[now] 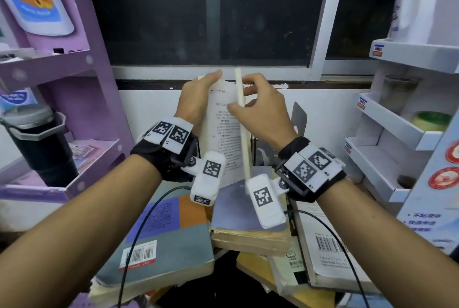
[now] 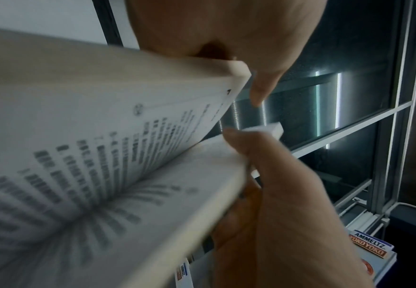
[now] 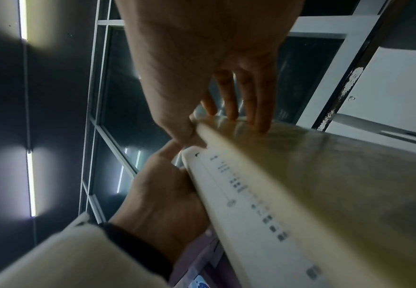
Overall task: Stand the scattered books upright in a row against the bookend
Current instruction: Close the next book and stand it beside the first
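Note:
An open book (image 1: 224, 138) with printed pages stands upright between my hands, over flat-lying books. My left hand (image 1: 197, 99) grips its left block of pages. My right hand (image 1: 259, 109) pinches the thin cream right part, thumb on the inner page. In the left wrist view the pages (image 2: 103, 155) fan open, with my left hand (image 2: 226, 35) above and my right hand (image 2: 288, 214) below. A grey metal bookend (image 1: 299, 119) stands behind my right wrist, partly hidden. A blue, orange and grey book (image 1: 169, 240), a grey-covered book (image 1: 238, 208) and a white book (image 1: 323, 245) lie flat.
A purple shelf unit (image 1: 74, 79) with a black flask (image 1: 42, 148) stands at the left. A white display rack (image 1: 387, 138) holding jars stands at the right. A dark window (image 1: 211, 22) closes the back. Black cables (image 1: 139, 220) run from both wrists across the books.

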`<state>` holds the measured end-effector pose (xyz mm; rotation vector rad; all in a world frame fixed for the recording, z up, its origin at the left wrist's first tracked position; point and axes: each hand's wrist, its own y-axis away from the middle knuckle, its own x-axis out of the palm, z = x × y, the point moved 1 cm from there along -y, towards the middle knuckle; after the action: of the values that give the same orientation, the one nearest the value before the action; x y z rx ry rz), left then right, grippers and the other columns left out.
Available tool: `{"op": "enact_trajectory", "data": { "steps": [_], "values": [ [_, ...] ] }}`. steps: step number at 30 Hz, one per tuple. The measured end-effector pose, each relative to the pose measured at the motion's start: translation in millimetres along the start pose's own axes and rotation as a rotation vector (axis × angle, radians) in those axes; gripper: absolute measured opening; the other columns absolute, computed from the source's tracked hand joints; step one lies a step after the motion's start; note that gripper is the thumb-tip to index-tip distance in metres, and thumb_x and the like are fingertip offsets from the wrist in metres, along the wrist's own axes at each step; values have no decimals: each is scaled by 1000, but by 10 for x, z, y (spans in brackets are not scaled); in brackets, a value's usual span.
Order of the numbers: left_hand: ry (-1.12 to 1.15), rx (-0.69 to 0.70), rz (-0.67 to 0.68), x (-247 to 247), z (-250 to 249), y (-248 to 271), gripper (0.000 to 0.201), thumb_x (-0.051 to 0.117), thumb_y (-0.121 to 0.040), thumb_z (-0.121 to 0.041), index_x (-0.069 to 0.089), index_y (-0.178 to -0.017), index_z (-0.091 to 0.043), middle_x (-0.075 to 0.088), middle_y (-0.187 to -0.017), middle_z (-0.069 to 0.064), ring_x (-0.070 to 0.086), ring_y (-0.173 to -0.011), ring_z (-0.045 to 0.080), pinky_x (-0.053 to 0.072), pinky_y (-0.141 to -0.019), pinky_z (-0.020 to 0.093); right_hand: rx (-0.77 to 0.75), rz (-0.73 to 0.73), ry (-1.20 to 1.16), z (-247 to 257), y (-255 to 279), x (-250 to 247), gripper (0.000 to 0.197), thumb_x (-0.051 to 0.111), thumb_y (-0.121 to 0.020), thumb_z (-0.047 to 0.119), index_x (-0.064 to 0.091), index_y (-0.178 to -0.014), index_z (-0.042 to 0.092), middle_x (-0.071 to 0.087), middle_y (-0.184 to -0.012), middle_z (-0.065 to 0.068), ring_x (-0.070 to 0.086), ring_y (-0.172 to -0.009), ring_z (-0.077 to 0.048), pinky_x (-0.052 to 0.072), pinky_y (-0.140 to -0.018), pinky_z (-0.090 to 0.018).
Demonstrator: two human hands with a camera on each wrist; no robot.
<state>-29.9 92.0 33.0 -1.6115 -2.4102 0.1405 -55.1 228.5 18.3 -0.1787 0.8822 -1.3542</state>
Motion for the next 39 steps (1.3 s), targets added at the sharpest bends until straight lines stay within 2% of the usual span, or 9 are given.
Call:
{"op": "enact_trajectory", "data": {
  "steps": [4,8,16,22,24,27,30,34,39],
  "values": [
    [70,-60,133,49,-37,79,63,51,-92,-51,59,-121,4,63,-114,29,64,-100,41,53,-89,48,-13,80,3,28,20,85,63,77,-69,48,49,-123,29,52,-115,6,57,-99,-13,52,-87,-35],
    [53,-1,189,77,-55,116,38,61,-90,-39,61,-107,-5,67,-91,11,69,-80,24,57,-68,32,-25,89,-19,34,48,114,72,81,-65,50,46,-125,28,46,-117,4,52,-106,-9,50,-93,-33],
    [-12,110,13,-37,72,-17,25,64,-89,-8,55,-112,-10,66,-95,11,68,-83,24,59,-75,43,-69,155,-46,-85,36,111,75,86,-64,44,48,-128,30,42,-121,5,49,-105,-5,44,-82,-14],
    [13,193,57,-190,113,-5,18,59,-92,-10,57,-108,-17,67,-85,6,66,-67,17,55,-61,32,-48,-105,-2,-286,-80,47,60,83,-68,40,53,-117,27,41,-120,3,48,-114,-16,47,-98,-35],
    [41,202,102,-214,109,10,16,57,-92,-8,58,-107,-16,69,-83,7,68,-67,18,55,-59,31,-31,-158,-7,-314,-112,-15,64,84,-66,39,52,-120,26,39,-124,4,45,-117,-14,45,-100,-33],
    [110,208,172,-235,99,14,13,54,-92,-6,58,-101,-15,71,-92,12,69,-75,23,57,-63,33,16,-78,-40,-305,-141,-109,73,84,-67,41,47,-128,29,41,-131,7,45,-113,-7,45,-89,-20],
    [190,200,225,-235,115,-11,12,56,-89,-8,58,-99,-15,67,-109,22,66,-89,33,57,-75,40,41,55,-82,-293,-140,-177,67,80,-74,40,44,-130,31,52,-119,14,55,-94,1,42,-63,-1],
    [177,176,248,-193,138,-32,11,55,-90,-8,56,-100,-14,71,-96,13,67,-83,27,58,-70,36,37,50,-227,-298,-115,-216,50,84,-72,28,54,-113,23,62,-99,12,64,-83,0,55,-66,-15],
    [-5,179,147,-138,202,-53,3,57,-94,-16,56,-93,-19,66,-86,1,65,-66,13,50,-54,23,12,-47,-235,-358,-20,-201,46,86,-69,24,56,-104,19,60,-92,16,58,-73,16,47,-55,-8]
  ]
}}
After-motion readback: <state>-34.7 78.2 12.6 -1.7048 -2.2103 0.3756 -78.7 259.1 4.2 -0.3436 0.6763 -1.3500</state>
